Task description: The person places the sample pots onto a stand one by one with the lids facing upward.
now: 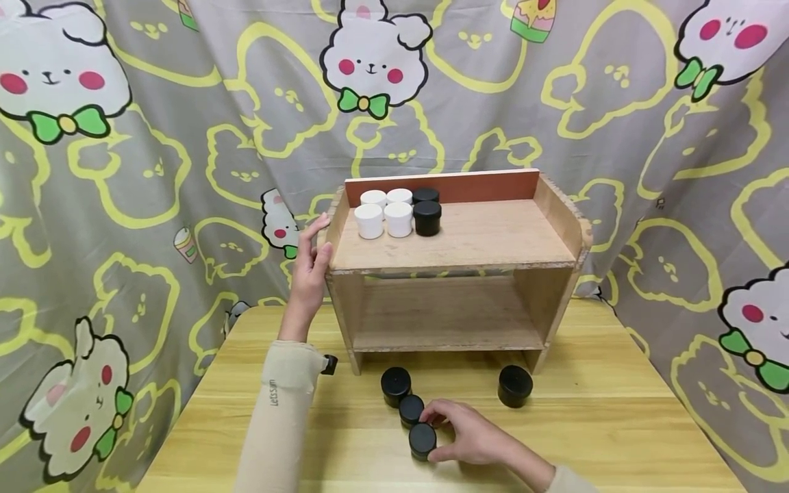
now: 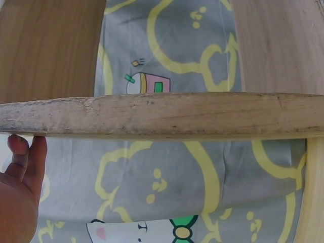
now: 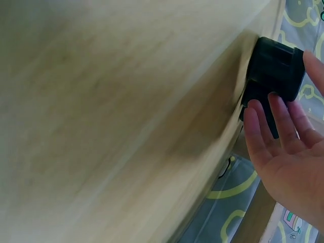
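My right hand (image 1: 471,433) is at the nearest black jar (image 1: 422,441) on the table, thumb and fingers on either side of it. In the right wrist view this hand (image 3: 291,147) shows its thumb and fingertips at the jar (image 3: 276,66). Two more black jars (image 1: 396,386) stand in a slanting line behind it. My left hand (image 1: 310,274) rests against the left side panel of a small wooden shelf (image 1: 456,263); in the left wrist view its fingertips (image 2: 38,144) touch the panel's edge (image 2: 167,115).
On the shelf top, at the left, several white jars (image 1: 370,222) stand beside two black jars (image 1: 427,219). Another black jar (image 1: 515,386) stands alone on the table (image 1: 585,438), by the shelf's right leg. A patterned curtain (image 1: 493,89) hangs behind and at both sides.
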Demonstrator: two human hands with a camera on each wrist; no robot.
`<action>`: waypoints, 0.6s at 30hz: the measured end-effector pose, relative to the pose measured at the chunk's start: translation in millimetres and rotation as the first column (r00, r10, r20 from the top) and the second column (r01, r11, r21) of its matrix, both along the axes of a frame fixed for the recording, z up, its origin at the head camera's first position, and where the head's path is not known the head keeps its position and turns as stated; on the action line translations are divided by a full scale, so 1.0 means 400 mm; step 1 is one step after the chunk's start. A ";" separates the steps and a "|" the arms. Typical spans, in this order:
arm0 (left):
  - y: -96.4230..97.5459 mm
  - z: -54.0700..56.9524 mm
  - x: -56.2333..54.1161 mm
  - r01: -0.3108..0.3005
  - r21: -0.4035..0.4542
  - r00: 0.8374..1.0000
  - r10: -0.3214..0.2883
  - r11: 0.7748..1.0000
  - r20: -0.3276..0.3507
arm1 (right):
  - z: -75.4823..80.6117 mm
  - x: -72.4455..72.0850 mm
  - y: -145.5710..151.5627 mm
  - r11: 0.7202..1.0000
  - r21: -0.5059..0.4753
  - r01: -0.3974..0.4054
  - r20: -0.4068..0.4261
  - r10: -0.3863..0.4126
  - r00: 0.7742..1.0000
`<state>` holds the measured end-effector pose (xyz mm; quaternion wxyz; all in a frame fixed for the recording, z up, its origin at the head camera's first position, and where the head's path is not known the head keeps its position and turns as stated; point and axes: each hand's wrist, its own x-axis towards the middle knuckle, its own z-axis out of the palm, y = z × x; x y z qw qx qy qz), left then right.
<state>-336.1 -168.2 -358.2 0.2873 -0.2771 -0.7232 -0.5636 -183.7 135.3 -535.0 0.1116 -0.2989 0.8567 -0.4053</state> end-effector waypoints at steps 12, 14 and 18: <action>0.001 0.005 0.003 0.003 0.013 1.000 -0.003 1.000 0.001 | -0.012 -0.010 -0.005 0.999 -0.036 -0.015 0.060 0.017 0.998; 0.003 0.005 0.004 0.006 0.014 1.000 -0.006 1.000 0.003 | -0.013 -0.011 -0.007 0.999 -0.035 -0.012 0.066 0.015 0.998; 0.003 0.006 0.005 -0.002 0.006 1.000 0.002 1.000 0.014 | -0.011 -0.012 -0.009 0.999 -0.036 -0.011 0.059 0.013 0.998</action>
